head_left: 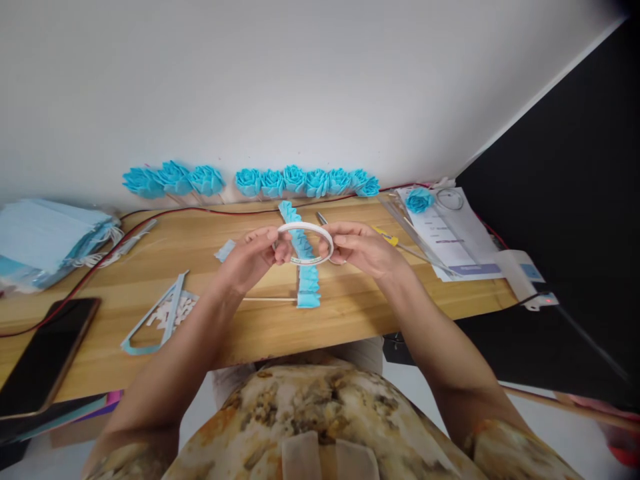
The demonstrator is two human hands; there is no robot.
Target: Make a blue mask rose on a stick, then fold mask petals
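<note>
Head view, tape ring (305, 244) pinched between left fingers (280, 248), right fingers (334, 245)

Light matt wooden desk (150, 263); pleated blue non-woven cloth strip (306, 273); glossy white tape ring (305, 243); glossy black phone (43, 357) near left.

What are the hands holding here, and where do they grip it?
Both hands hold a white tape roll above the table: the left hand pinches its left rim, the right hand its right rim.
</note>
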